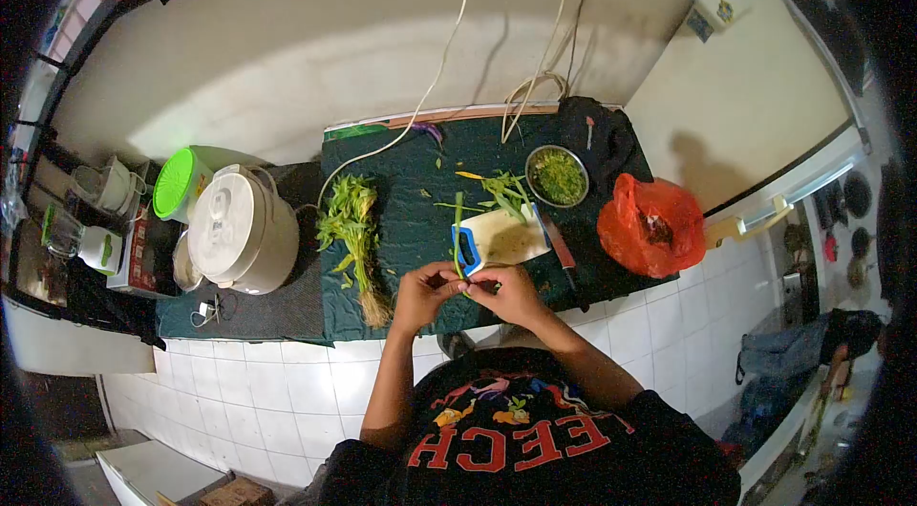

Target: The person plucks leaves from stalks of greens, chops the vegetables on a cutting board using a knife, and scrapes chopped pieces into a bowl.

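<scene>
Red-lettered black shirt (pixel 544 425) before me; left hand (pixel 425 295) and right hand (pixel 508 292) together pinch a slender green stalk (pixel 458 224).

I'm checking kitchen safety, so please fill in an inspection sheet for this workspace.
Surface: dark green cloth, with leaf scraps on it.
Job's things: green stem; white cutting board with blue handle; loose leaves; rooted leafy bunch; bowl of chopped greens; knife at the board's right edge.
Clutter: open red bag on the right; white cooker and green-lidded container on the left.
Hands: left hand and right hand both pinch the stem.
Cables: white cable runs from near the sockets down across the cloth's back-left corner.
Surroundings: pale wall, tiled floor; spills: nothing seen.
</scene>
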